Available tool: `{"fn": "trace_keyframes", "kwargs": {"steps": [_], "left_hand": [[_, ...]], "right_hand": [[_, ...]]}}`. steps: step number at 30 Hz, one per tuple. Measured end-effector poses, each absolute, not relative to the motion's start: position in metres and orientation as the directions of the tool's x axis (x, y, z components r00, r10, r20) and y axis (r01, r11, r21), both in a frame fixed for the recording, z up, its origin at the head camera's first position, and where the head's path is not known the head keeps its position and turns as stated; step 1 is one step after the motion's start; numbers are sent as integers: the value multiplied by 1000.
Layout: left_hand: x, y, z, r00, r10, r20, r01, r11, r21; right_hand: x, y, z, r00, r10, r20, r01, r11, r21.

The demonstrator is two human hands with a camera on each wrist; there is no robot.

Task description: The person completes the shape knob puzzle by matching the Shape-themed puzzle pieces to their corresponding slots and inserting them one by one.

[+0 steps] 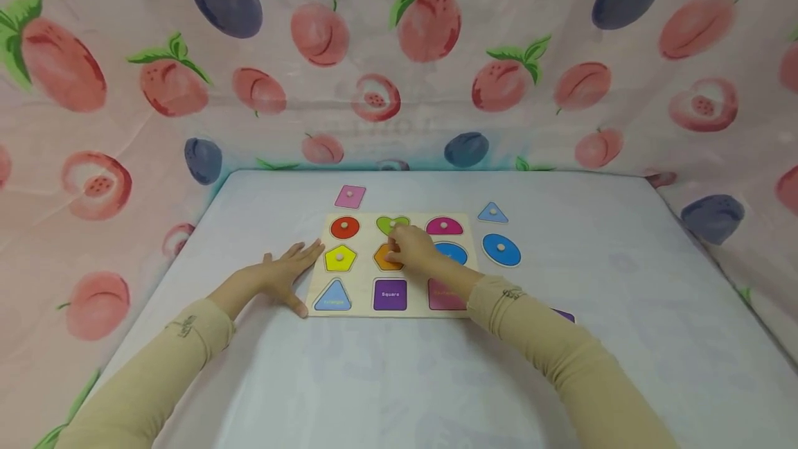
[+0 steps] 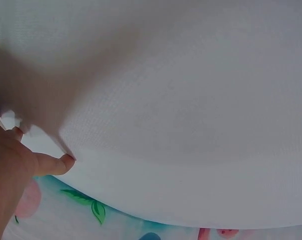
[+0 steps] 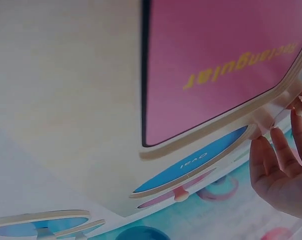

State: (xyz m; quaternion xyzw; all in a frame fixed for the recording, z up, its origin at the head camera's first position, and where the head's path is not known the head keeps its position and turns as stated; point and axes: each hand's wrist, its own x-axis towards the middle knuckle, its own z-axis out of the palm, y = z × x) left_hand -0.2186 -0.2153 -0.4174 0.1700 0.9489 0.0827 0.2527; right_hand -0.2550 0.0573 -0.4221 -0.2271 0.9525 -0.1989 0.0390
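A wooden shape puzzle board (image 1: 358, 279) lies on the table. My right hand (image 1: 413, 248) is over its middle, fingers curled at the orange hexagon piece (image 1: 383, 257); they seem to pinch its knob, which they hide. Just above is the green heart piece (image 1: 384, 222). Spread flat, my left hand (image 1: 285, 276) rests at the board's left edge. The yellow pentagon (image 1: 339, 263), red circle (image 1: 345, 233) and magenta semicircle (image 1: 445, 230) sit in the board. Printed recesses show for the triangle (image 1: 333, 294), square (image 1: 390, 303), rectangle (image 3: 216, 75) and oval (image 3: 201, 160).
Loose knobbed pieces lie about the board: a pink rectangle (image 1: 346, 201) behind it, a light blue triangle (image 1: 486, 215) and a blue oval (image 1: 510, 255) to the right. A purple piece (image 1: 567, 315) shows partly behind the right sleeve. Fruit-print cloth (image 1: 374, 54) hangs behind the white table (image 1: 399, 380).
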Motion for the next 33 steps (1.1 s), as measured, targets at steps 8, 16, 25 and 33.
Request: {"fn": "trace_keyframes", "kwargs": {"steps": [8,16,25,33], "left_hand": [[-220,-214,-413,-794,390,-467,291,917,271],[-218,-212,-407,-774,389,-500,288,919,268],[-217,-207,-403,-764,384,-518,274,921,278],[-217,-207,-405,-771,384,-508,284,921,265]], "right_hand": [[-254,60,-418,-896,-444,-3,-397,806,-439],[-253,66,-415,-894,-445,-46,-365,786,-499],[-250,80,-415,-875,-483,-23,-382,719,-580],[-242,85,-412,-883,-469,-21,-373,728,-576]]}}
